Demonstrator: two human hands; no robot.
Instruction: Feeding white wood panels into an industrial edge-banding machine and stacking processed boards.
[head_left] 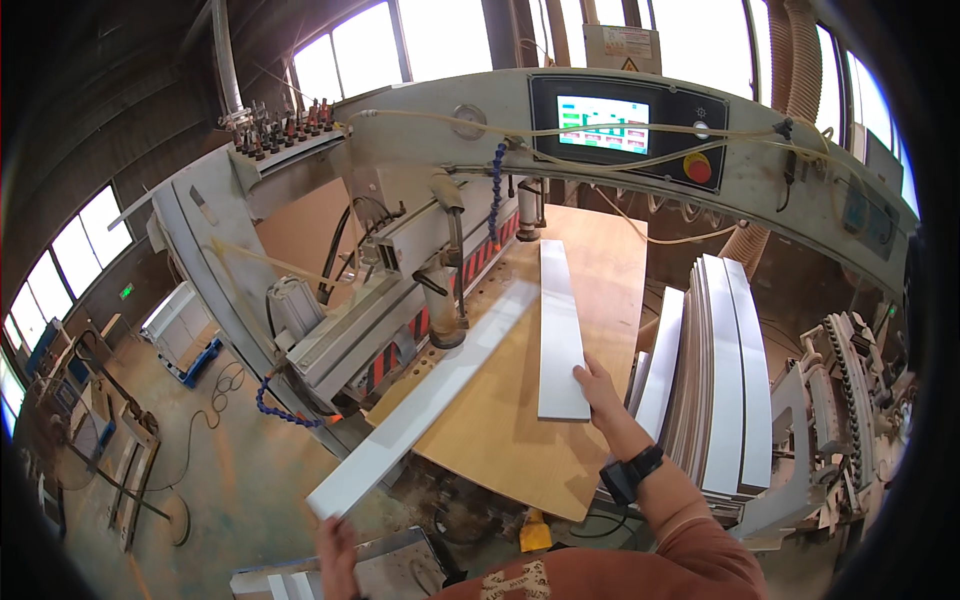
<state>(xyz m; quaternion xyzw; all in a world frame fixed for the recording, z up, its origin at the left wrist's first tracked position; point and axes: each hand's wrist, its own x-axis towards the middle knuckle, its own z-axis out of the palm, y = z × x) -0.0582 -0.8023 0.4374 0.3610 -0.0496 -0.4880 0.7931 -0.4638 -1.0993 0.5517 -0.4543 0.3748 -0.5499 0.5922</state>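
Left hand (pixel 338 552) pinches the left board (pixel 420 406) — slanting up toward frame centre; right hand (pixel 598 392) grips the right board's (pixel 561 340) lower-right edge.

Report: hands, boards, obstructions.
Left hand at left white board, near end. Right hand holding right white board. Machine cylinder beside left white board, contact unclear.

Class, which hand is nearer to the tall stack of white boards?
Right. The right hand, gripping a white board, is just left of the stack; the left hand is farther off, at the near end of another board.
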